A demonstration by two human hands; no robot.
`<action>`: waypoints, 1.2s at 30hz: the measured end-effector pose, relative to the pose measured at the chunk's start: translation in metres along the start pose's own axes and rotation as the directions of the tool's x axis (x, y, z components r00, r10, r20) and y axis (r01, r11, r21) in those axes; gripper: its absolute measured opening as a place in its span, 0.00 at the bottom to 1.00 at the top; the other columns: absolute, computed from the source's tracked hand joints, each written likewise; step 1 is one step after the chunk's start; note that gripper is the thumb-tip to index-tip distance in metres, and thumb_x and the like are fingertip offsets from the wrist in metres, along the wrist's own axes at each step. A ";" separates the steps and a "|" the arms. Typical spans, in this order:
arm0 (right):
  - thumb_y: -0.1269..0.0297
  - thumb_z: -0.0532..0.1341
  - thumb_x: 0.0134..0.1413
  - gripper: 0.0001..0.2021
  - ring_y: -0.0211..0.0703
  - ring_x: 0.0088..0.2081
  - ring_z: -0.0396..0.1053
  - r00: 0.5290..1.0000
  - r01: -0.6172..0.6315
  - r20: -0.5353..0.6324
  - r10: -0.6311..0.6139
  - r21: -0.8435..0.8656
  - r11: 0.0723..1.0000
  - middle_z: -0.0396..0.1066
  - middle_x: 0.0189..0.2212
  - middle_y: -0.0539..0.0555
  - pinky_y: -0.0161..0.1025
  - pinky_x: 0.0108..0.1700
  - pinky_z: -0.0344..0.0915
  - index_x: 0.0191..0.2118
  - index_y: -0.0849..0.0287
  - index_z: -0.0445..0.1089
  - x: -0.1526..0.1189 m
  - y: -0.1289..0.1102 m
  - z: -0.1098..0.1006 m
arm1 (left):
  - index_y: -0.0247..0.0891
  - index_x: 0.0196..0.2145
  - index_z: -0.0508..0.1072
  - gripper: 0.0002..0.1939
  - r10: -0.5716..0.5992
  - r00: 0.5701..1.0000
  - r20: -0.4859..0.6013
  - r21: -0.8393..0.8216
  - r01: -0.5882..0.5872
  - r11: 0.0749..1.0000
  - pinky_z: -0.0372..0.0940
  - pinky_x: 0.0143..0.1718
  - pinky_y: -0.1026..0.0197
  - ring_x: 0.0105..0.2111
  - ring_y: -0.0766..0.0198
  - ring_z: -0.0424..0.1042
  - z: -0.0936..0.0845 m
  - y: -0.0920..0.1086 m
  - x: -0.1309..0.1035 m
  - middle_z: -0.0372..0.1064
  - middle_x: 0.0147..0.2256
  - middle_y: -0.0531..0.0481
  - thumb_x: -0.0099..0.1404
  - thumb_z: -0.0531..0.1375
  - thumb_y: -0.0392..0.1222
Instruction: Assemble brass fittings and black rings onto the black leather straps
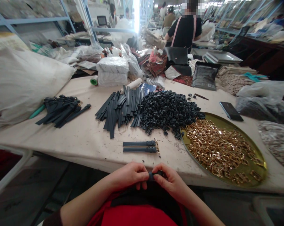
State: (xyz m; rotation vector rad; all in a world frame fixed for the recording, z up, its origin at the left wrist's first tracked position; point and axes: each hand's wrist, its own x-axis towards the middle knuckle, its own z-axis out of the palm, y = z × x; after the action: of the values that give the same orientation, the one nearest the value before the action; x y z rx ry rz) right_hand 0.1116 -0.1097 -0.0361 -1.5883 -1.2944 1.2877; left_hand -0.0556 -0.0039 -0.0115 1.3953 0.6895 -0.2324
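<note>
head view: the left hand point(137, 175) and the right hand point(167, 178) meet by the near edge of the surface point(85, 141), fingers of both closed in a pinch on a short dark piece point(151, 176) between them. the fingers cover much of it, so its full shape cannot be told. just beyond lie two dark straps point(138, 143) side by side, with gold-coloured fittings point(158, 147) at their right ends. farther back, a heap of small dark loops point(167, 110) reaches the rim of a round tray point(265, 171) bearing gold-coloured metal pieces point(215, 150). a loose pinch could let the dark piece slip and, being held so near the edge, drop below the surface. loops sliding off the crowded heap might get mixed among the metal pieces.
</note>
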 end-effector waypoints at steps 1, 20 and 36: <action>0.62 0.55 0.51 0.06 0.37 0.29 0.61 1.000 0.009 -0.025 -0.009 -0.011 1.000 0.65 0.26 0.48 0.34 0.31 0.57 0.34 0.57 0.65 0.000 0.002 0.002 | 0.34 0.29 0.69 0.09 -0.008 1.000 0.024 0.031 0.007 0.999 0.55 0.21 0.69 0.21 0.71 0.62 -0.002 0.000 -0.002 0.69 0.25 0.52 0.55 0.53 0.42; 0.62 0.49 0.56 0.08 0.42 0.38 0.66 0.980 0.139 -0.120 -0.160 -0.167 0.976 0.69 0.35 0.53 0.37 0.40 0.61 0.39 0.55 0.62 0.005 0.006 0.020 | 0.37 0.26 0.70 0.13 0.174 0.976 -0.132 0.603 -0.060 0.796 0.55 0.24 0.66 0.24 0.63 0.67 0.001 0.018 -0.006 0.70 0.24 0.49 0.60 0.47 0.39; 0.58 0.45 0.57 0.13 0.47 0.35 0.66 0.918 0.062 -0.325 -0.226 -0.446 0.893 0.69 0.32 0.56 0.43 0.38 0.61 0.39 0.57 0.62 0.048 -0.011 0.002 | 0.38 0.29 0.71 0.12 0.423 0.884 -0.199 0.845 -0.064 0.531 0.58 0.28 0.63 0.29 0.59 0.69 -0.030 0.025 0.019 0.70 0.28 0.48 0.60 0.52 0.47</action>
State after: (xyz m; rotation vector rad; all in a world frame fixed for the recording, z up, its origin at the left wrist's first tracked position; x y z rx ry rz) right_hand 0.1070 -0.0605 -0.0392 -1.8770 -1.4792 0.5845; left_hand -0.0368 0.0341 -0.0026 2.5023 0.7114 -0.0272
